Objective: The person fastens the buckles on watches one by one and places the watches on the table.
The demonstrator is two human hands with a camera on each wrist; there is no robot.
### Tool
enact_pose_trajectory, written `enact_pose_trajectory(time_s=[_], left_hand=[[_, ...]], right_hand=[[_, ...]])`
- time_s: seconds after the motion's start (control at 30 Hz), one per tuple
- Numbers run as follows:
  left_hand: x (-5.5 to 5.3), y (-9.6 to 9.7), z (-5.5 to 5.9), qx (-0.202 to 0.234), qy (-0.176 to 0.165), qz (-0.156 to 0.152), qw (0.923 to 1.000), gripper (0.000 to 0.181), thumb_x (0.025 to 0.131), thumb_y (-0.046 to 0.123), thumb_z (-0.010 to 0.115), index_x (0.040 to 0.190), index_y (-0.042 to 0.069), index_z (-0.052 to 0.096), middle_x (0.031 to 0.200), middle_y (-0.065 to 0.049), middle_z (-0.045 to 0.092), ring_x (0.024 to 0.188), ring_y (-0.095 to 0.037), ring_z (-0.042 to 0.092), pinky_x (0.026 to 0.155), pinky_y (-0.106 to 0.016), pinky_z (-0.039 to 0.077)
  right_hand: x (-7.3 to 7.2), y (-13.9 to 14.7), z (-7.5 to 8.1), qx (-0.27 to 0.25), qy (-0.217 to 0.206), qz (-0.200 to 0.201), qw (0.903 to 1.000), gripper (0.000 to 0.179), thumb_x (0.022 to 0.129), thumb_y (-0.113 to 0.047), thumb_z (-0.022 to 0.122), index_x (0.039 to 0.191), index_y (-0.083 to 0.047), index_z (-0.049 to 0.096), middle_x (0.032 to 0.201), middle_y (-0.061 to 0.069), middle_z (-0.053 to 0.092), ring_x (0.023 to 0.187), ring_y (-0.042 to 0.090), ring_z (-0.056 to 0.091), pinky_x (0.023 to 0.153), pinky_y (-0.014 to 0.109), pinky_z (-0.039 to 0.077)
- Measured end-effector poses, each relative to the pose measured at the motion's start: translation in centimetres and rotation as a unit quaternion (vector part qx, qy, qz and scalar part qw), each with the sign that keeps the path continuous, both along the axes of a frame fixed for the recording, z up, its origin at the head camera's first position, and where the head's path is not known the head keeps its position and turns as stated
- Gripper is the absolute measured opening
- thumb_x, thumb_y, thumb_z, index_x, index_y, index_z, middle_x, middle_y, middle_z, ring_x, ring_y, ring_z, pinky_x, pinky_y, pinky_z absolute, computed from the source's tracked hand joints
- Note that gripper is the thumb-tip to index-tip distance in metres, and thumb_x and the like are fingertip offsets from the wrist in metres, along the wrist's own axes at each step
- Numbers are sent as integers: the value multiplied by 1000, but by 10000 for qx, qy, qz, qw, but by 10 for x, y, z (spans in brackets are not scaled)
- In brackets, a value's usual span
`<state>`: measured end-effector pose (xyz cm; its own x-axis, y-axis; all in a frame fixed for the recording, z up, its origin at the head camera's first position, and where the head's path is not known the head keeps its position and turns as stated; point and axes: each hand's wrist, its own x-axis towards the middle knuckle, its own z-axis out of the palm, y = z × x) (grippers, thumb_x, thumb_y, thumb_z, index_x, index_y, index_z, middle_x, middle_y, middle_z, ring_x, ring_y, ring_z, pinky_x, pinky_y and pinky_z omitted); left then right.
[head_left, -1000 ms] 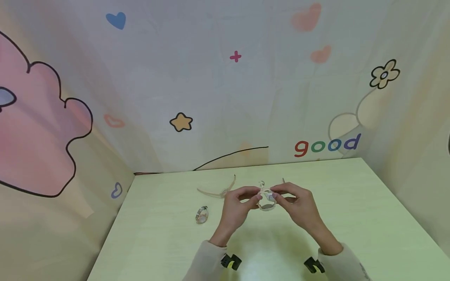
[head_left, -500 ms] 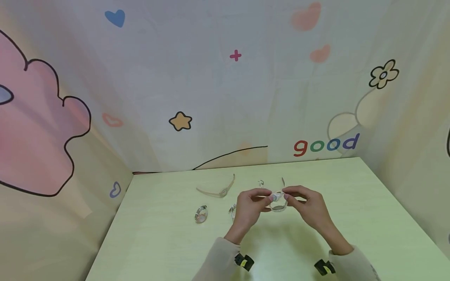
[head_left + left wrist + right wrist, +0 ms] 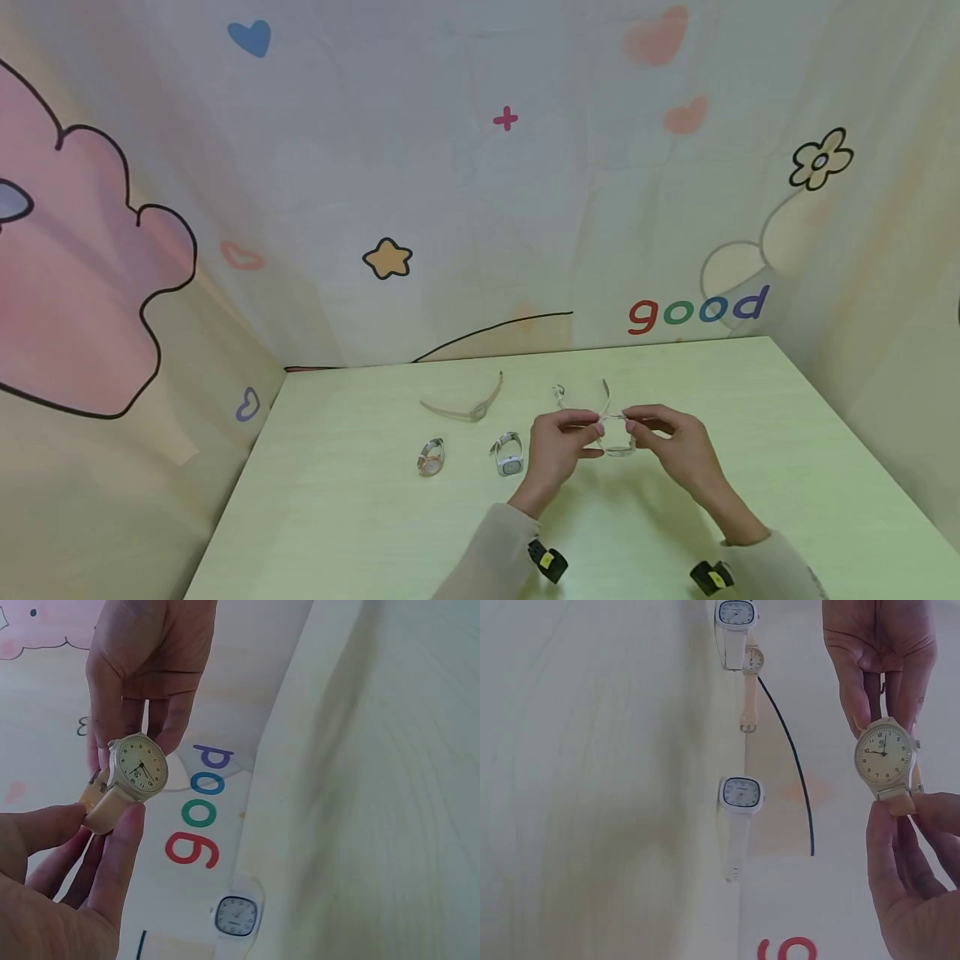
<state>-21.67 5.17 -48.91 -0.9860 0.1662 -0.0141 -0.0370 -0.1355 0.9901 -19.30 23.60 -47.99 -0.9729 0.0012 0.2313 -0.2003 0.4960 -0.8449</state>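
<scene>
Both hands hold a wristwatch (image 3: 618,452) above the table; its round pale dial (image 3: 141,764) and cream strap show closely in the wrist views. My left hand (image 3: 561,450) pinches the strap on one side between thumb and fingers. On the other side my right hand (image 3: 678,446) pinches the strap too. The strap is bent round into a loop, and whether its buckle is fastened I cannot tell. Just behind the hands lies a white watch with a squarish dial (image 3: 741,793), partly hidden in the head view. Left of the left hand sits another white squarish watch (image 3: 512,467).
A pink-strapped watch (image 3: 478,412) lies stretched out farther back. A watch with a rosy case (image 3: 431,464) stands looped at the left. The pale table (image 3: 360,517) meets a printed curtain (image 3: 465,208) at its back edge.
Both hands have moved to the right with the watch between them. The white squarish watch, first hidden behind the left hand, now shows fully. The watches on the table have stayed put.
</scene>
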Motion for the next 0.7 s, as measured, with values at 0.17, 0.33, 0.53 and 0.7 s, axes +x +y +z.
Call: enact_pose_trajectory(time_s=[0.17,0.33,0.53,0.7], left_hand=[[-1,10,-8,50,-249,114,9996,17,84,-1,73,101,-6,73,88,-8,72,81,-22,73,63,-32,61],[-2,15,-16,59,-364,157,9992,16,83,-1,74,99,-7,73,86,-4,70,80,-22,72,62,-32,61],[-4,21,-29,16,-550,250,9982,13,83,-4,73,96,-7,73,86,-5,70,75,-16,69,61,-32,60],[-6,25,-38,-125,-593,389,9974,11,82,-4,74,93,-5,74,85,-7,71,79,-30,73,60,-32,60]], right_hand=[[-1,8,-7,-480,-699,64,9964,35,94,-26,67,120,-4,68,115,21,69,82,6,67,74,21,58],[-5,13,-14,-740,-1096,109,9912,37,95,-26,66,123,-2,65,123,24,64,87,8,67,77,25,59],[-9,17,-23,-1102,-1565,184,9813,40,96,-23,65,126,4,62,123,22,65,92,3,66,79,27,59],[-12,19,-29,-1196,-1776,172,9767,41,96,-21,64,126,6,60,122,22,65,94,11,69,80,29,59]])
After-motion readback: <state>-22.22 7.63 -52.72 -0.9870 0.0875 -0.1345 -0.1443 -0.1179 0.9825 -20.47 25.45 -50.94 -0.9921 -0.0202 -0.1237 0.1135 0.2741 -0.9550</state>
